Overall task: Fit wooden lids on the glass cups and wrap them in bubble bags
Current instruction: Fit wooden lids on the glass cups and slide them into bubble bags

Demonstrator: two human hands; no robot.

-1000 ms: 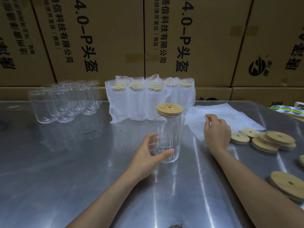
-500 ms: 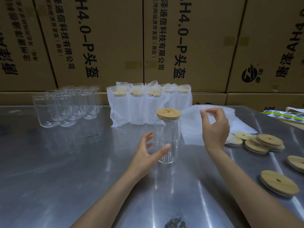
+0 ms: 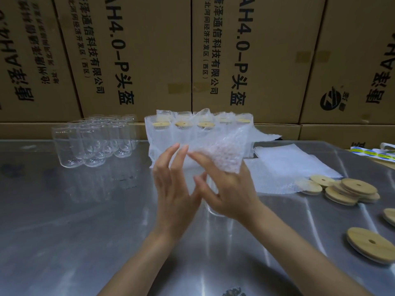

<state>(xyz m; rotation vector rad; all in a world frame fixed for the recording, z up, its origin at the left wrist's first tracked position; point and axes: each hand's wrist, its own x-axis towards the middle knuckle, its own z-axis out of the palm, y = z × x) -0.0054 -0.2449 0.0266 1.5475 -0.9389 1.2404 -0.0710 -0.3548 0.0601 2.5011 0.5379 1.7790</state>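
We are holding a cloudy, dimpled bubble bag (image 3: 215, 153) up with our right hand (image 3: 230, 195), fingers pinching its edge. Our left hand (image 3: 174, 189) is touching it with straight, spread fingers, hiding most of the glass cup (image 3: 210, 210).

Just beyond my right hand (image 3: 230, 189) the row of wrapped cups (image 3: 198, 135) blocks the way forward, and loose wooden lids (image 3: 350, 191) crowd its right. Off my left hand (image 3: 173, 189) the table (image 3: 74, 221) lies open up to the bare glass cups (image 3: 92, 142).
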